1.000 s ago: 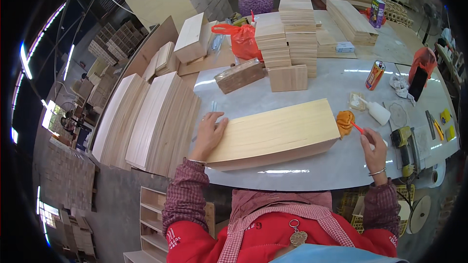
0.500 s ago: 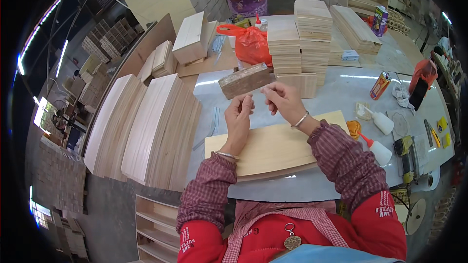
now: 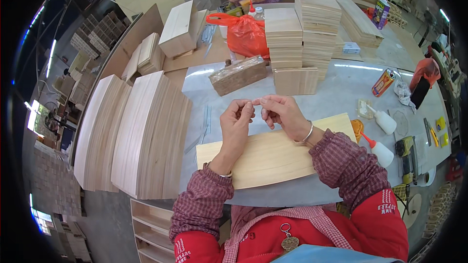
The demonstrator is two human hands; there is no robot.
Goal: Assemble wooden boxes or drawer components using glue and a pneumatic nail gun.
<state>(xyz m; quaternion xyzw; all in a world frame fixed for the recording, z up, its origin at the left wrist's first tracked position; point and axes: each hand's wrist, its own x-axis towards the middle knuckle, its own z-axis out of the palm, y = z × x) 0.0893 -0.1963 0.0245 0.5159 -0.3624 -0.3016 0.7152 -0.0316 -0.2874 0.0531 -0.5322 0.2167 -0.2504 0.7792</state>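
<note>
We list left hand [image 3: 236, 122] and right hand [image 3: 286, 115]: fingertips together above long, pale-yellow, rectangular wooden panel [image 3: 273, 159] on glossy grey bench [image 3: 336, 87]; anything pinched, we cannot tell. We judge work partway: panel laid out, further steps not shown. Red-nozzled white plastic bottle [image 3: 383, 155]: right, unheld.

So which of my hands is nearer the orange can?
Right. The right hand is to the left of the orange can; the left hand is farther left, beyond the right hand.

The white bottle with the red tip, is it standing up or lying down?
Lying down: the bottle is on its side on the table, its red tip pointing sideways, not up.
</note>
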